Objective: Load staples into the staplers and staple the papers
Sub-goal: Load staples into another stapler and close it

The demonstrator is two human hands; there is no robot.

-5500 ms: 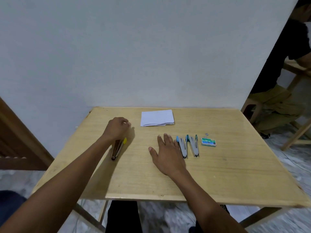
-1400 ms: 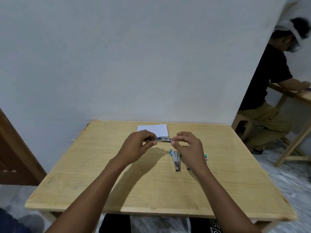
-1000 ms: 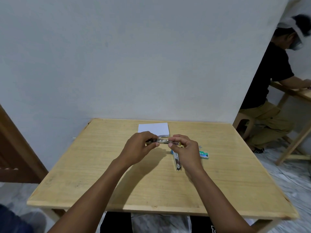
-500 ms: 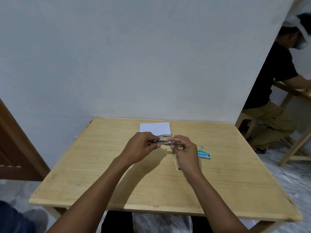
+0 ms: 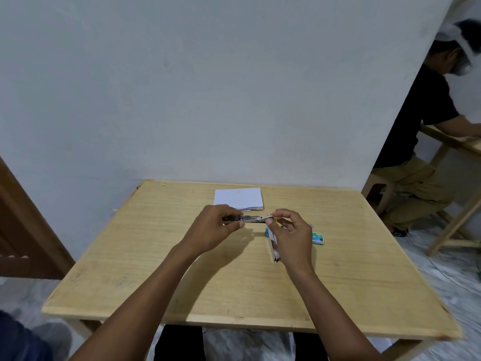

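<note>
Above the middle of the wooden table (image 5: pixel 145 267) I hold a small metal stapler (image 5: pixel 253 218) level between both hands. My left hand (image 5: pixel 212 230) grips its left end. My right hand (image 5: pixel 292 237) pinches its right end, where a bit of yellow shows. Under my right hand a second stapler (image 5: pixel 274 250) with a blue end lies on the table, partly hidden. A green box of staples (image 5: pixel 318 238) lies just right of that hand. A stack of white papers (image 5: pixel 238 198) lies near the table's far edge.
A white wall stands right behind the table. A person in a black shirt sits at another wooden table (image 5: pixel 466 144) at the far right. A brown wooden door (image 5: pixel 23 230) is at the left.
Since 5.5 s ago my left hand lifted the yellow-ended stapler from the table and my right hand came off the table to its other end. Over the last second both hands stay on it.
</note>
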